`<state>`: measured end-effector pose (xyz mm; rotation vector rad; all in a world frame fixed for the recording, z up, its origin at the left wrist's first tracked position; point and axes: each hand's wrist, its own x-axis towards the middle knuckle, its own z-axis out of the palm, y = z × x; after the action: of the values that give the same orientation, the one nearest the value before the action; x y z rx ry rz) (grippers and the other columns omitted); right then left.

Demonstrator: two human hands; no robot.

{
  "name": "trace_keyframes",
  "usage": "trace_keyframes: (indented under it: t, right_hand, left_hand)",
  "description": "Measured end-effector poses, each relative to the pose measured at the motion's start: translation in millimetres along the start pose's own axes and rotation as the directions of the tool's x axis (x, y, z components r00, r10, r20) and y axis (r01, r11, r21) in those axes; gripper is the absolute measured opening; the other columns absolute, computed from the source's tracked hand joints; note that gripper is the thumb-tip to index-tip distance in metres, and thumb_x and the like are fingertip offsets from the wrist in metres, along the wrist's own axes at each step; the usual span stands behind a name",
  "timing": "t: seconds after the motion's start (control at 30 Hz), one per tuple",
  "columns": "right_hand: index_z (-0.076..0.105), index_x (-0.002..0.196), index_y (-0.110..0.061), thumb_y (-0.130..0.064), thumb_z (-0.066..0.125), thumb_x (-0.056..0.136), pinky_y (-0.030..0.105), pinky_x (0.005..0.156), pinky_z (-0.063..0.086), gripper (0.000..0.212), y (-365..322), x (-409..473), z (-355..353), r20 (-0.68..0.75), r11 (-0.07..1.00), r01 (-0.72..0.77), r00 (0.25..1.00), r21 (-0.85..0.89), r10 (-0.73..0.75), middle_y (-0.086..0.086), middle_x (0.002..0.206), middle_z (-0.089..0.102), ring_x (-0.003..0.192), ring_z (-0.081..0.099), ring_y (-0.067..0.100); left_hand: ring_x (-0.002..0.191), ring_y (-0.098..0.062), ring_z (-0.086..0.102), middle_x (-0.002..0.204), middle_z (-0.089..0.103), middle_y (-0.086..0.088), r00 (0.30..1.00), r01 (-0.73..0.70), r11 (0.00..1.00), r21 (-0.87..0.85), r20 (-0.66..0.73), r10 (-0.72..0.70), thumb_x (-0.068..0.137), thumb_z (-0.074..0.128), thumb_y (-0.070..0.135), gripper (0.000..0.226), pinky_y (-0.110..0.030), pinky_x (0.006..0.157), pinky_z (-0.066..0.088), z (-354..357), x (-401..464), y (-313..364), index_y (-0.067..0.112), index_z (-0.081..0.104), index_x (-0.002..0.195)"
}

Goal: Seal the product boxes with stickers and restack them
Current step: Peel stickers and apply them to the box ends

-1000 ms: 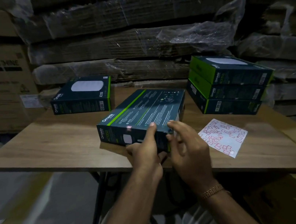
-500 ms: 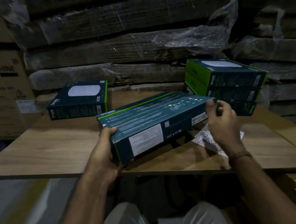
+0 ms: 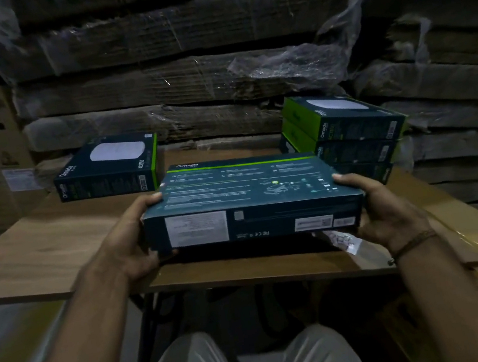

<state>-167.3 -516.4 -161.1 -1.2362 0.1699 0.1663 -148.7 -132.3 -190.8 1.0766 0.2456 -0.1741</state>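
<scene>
Dark teal cardboard product box (image 3: 250, 201) gripped endwise by left hand (image 3: 129, 243) and right hand (image 3: 387, 208); white sticker sheet (image 3: 344, 241) mostly hidden beneath.

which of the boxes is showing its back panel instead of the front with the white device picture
The box held between both hands: its top face carries printed text and diagrams; the single box and the stack's top box show white devices.

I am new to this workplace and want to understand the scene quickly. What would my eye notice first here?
First, the dark product box held level above the near table edge, the left hand and right hand gripping its two ends. Next, the stack of boxes at the far right and a single box at the far left. A sticker sheet peeks out under the held box.
</scene>
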Motion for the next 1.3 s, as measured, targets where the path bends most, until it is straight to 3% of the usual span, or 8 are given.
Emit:
trace_keyframes:
  t: [0.13, 0.27, 0.47, 0.73, 0.83, 1.0, 1.13, 1.3]
  right_hand:
    - [0.063, 0.142, -0.007, -0.031, 0.074, 0.083, 0.062, 0.112, 0.050, 0.064, 12.2, 1.9, 9.0, -0.029, 0.998, 0.042, 0.999, 0.042, -0.041, 0.019, 0.136, 0.071, 0.122, 0.070, 0.042]
    - [0.068, 0.131, -0.007, -0.022, 0.072, 0.092, 0.054, 0.092, 0.064, 0.042, 21.6, 1.9, 32.8, -0.003, 0.986, 0.136, 0.991, 0.100, -0.136, 0.017, 0.127, 0.076, 0.110, 0.077, 0.036]
    - [0.051, 0.147, -0.004, -0.021, 0.092, 0.079, 0.042, 0.063, 0.065, 0.081, 47.9, -6.7, 71.0, -0.224, 0.975, 0.191, 0.961, 0.114, -0.162, 0.021, 0.120, 0.076, 0.093, 0.081, 0.032]
    - [0.031, 0.149, -0.015, -0.044, 0.087, 0.084, 0.046, 0.075, 0.067, 0.091, 39.6, -23.1, 61.2, -0.308, 0.950, 0.304, 0.913, 0.077, -0.267, 0.013, 0.131, 0.066, 0.103, 0.077, 0.027]
    - [0.010, 0.162, -0.045, -0.057, 0.101, 0.061, 0.058, 0.104, 0.058, 0.137, 31.1, -24.4, 46.7, -0.313, 0.917, 0.375, 0.862, -0.137, -0.399, 0.008, 0.161, 0.044, 0.131, 0.064, 0.030]
    - [0.060, 0.127, -0.009, -0.036, 0.089, 0.074, 0.056, 0.093, 0.064, 0.067, 32.0, -31.0, 41.1, -0.200, 0.815, 0.509, 0.799, -0.275, -0.567, 0.005, 0.111, 0.080, 0.105, 0.078, 0.023]
    - [0.064, 0.120, -0.007, -0.036, 0.090, 0.072, 0.051, 0.091, 0.065, 0.063, 39.2, -33.0, 50.8, -0.224, 0.784, 0.557, 0.755, -0.275, -0.616, 0.006, 0.106, 0.080, 0.100, 0.079, 0.023]
    - [0.062, 0.123, -0.006, -0.040, 0.094, 0.064, 0.051, 0.091, 0.065, 0.075, 48.8, -27.4, 63.1, -0.257, 0.784, 0.558, 0.743, -0.271, -0.618, 0.005, 0.105, 0.081, 0.099, 0.080, 0.023]
  left_hand:
    - [0.105, -0.039, 0.078, 0.120, 0.078, -0.019, 0.997, -0.067, 0.958, -0.279, -0.058, 0.053, 0.091, 0.065, 0.074, 0.071, -0.056, 0.091, 0.063, 11.5, 4.4, -11.7, 0.016, 0.069, 0.132]
    - [0.118, -0.041, 0.073, 0.128, 0.074, -0.024, 0.998, -0.062, 0.901, -0.430, -0.057, 0.042, 0.083, 0.072, 0.073, 0.093, -0.053, 0.099, 0.061, 36.3, 4.8, -39.7, 0.010, 0.053, 0.149]
    - [0.112, -0.034, 0.074, 0.126, 0.073, -0.015, 0.997, 0.041, 0.987, -0.155, 0.065, -0.031, 0.072, 0.094, 0.057, 0.085, -0.052, 0.079, 0.066, 99.2, 0.3, -54.6, 0.015, 0.058, 0.136]
    - [0.108, -0.033, 0.077, 0.122, 0.078, -0.016, 0.996, 0.062, 0.998, 0.011, 0.056, -0.063, 0.089, 0.082, 0.040, 0.061, -0.042, 0.070, 0.066, 99.2, 19.4, -33.3, 0.009, 0.065, 0.139]
    - [0.107, -0.036, 0.077, 0.119, 0.079, -0.017, 0.993, 0.088, 0.994, 0.068, 0.072, -0.093, 0.089, 0.079, 0.042, 0.059, -0.050, 0.084, 0.065, 91.9, 17.0, -22.5, 0.009, 0.066, 0.136]
    - [0.072, -0.032, 0.079, 0.098, 0.081, -0.017, 0.993, 0.076, 0.996, 0.052, 0.084, -0.081, 0.098, 0.068, 0.042, 0.041, -0.043, 0.057, 0.066, 91.2, 4.4, -17.3, 0.005, 0.072, 0.116]
    - [0.062, -0.025, 0.078, 0.085, 0.081, -0.014, 0.997, 0.001, 1.000, 0.003, 0.078, -0.002, 0.102, 0.063, 0.054, 0.050, -0.036, 0.043, 0.059, 95.9, -5.2, -22.7, 0.010, 0.072, 0.123]
    - [0.102, -0.032, 0.080, 0.115, 0.081, -0.013, 0.983, -0.170, 0.983, 0.066, 0.089, 0.163, 0.098, 0.051, 0.075, 0.072, -0.049, 0.080, 0.067, 87.2, -9.7, -29.8, 0.017, 0.066, 0.138]
